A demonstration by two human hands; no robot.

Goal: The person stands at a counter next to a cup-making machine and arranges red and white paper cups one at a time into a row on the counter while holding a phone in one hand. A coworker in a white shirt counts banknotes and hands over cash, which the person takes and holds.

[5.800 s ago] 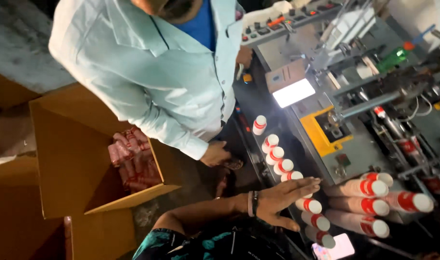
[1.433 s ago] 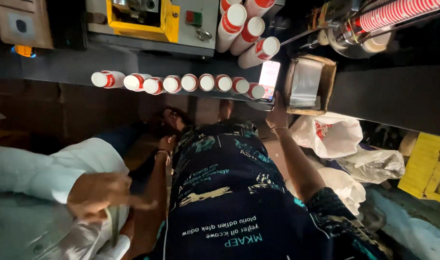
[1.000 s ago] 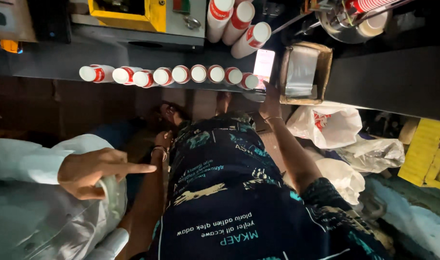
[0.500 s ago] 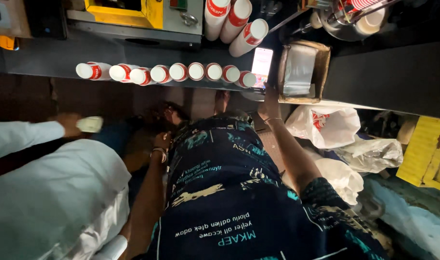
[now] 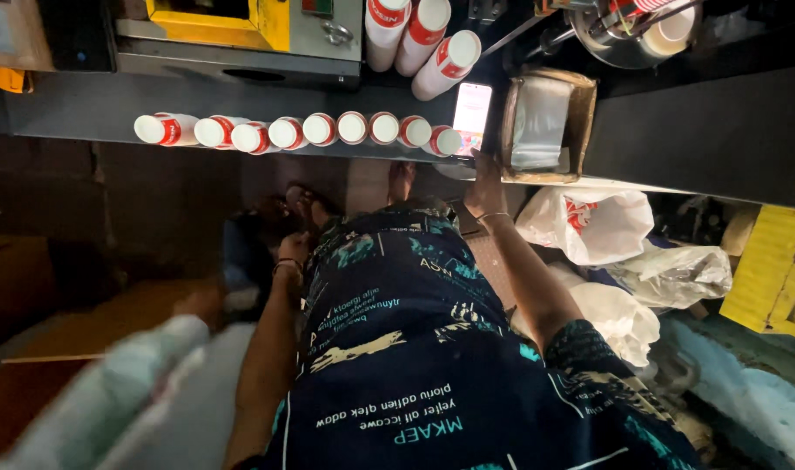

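I look straight down my dark patterned dress. My right hand (image 5: pixel 483 180) reaches to the edge of the dark table (image 5: pixel 676 130), its fingertips against the near end of a lit phone (image 5: pixel 472 115) lying there. A row of several white cups with red bands (image 5: pixel 301 130) lies on its side along the table edge, left of the phone. My left hand (image 5: pixel 291 252), with a bangle at the wrist, hangs by my thigh in shadow, and its fingers are hard to see.
A co-worker's pale sleeve (image 5: pixel 127 400) blurs across the lower left, with their hand (image 5: pixel 201 305) near a brown carton (image 5: pixel 84 322). A yellow and grey machine (image 5: pixel 241 30) and three more cups (image 5: pixel 419 35) stand behind the row. An open box (image 5: pixel 545 122) and white plastic bags (image 5: pixel 606 235) sit to the right.
The co-worker's arm has swung down and out to the lower left, now blurred. My right hand stays at the phone and my left arm still hangs down.
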